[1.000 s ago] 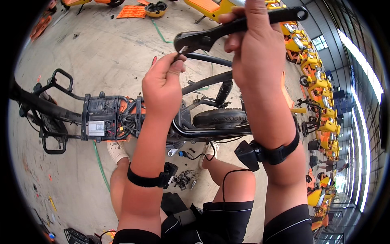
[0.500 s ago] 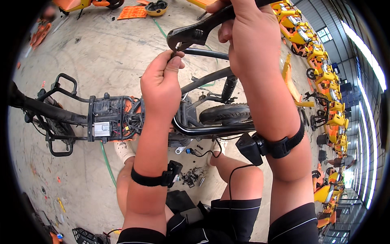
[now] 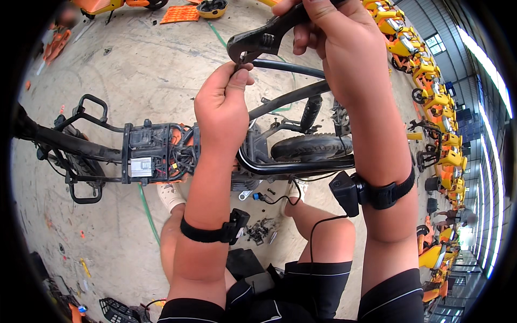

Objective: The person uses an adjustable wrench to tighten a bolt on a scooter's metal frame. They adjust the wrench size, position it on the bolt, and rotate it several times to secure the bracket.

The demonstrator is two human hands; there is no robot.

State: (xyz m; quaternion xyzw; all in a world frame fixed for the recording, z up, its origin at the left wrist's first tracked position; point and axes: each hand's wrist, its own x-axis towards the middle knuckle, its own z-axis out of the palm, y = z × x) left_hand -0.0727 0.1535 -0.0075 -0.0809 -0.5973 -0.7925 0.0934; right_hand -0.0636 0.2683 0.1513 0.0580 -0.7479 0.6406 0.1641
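Note:
High over the stripped black scooter frame [image 3: 291, 168], my right hand [image 3: 353, 59] is wrapped round the handle of a black adjustable wrench [image 3: 262, 42]. The wrench's jaws point left and down, toward my left hand [image 3: 222, 105]. Thumb and forefinger of that hand pinch a small, thin dark piece [image 3: 239, 64] at the jaw opening. It looks like a bolt or pin, but most of it is hidden by my fingers. Whether the jaws grip it I cannot tell. Beneath my forearms lie the frame's exposed wiring [image 3: 180, 153] and rear wheel [image 3: 309, 147].
Between my feet lie a pile of small dark hardware [image 3: 259, 232], a silver spanner [image 3: 245, 194] and a cable with a blue connector [image 3: 256, 196]. A green hose [image 3: 148, 212] crosses the floor. Yellow scooters [image 3: 449, 156] line the right side; an orange mat [image 3: 180, 14] lies at the back.
The whole view has shifted slightly, with the scooter appearing a little farther right. Both hands keep their holds, the wrench jaws still at the small piece.

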